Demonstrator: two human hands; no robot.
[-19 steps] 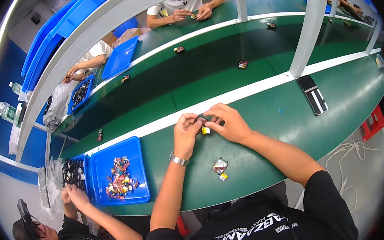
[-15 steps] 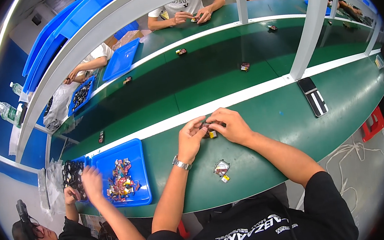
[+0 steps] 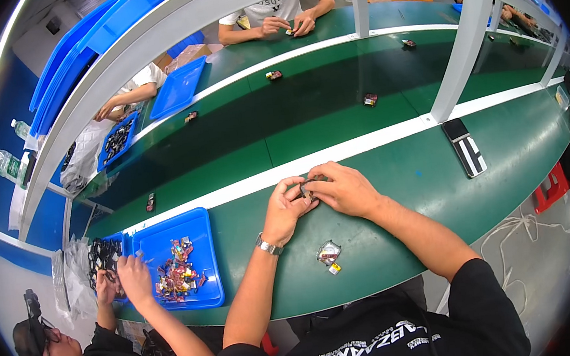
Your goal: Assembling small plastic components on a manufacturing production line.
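Observation:
Above the green bench, my left hand (image 3: 286,209) and my right hand (image 3: 346,189) meet with fingertips pinched around one small dark part (image 3: 308,191). Fingers cover most of that part, so its kind cannot be made out. Closer to my body on the bench lies a small silvery, roundish piece with reddish bits (image 3: 328,251), and a yellow tag (image 3: 335,268) is beside it. Neither hand touches these two.
Left of me, a co-worker's hands (image 3: 130,279) work by a blue tray of colourful small parts (image 3: 215,253) and a tray of black parts (image 3: 104,250). A black phone-like object (image 3: 465,148) lies right. Small parts (image 3: 370,100) dot the belt behind a white rail (image 3: 264,172).
My fingers have shifted around the small part, and its yellow patch no longer shows. Pieces on the belt moved slightly right. The co-worker's raised hand came down toward the other one.

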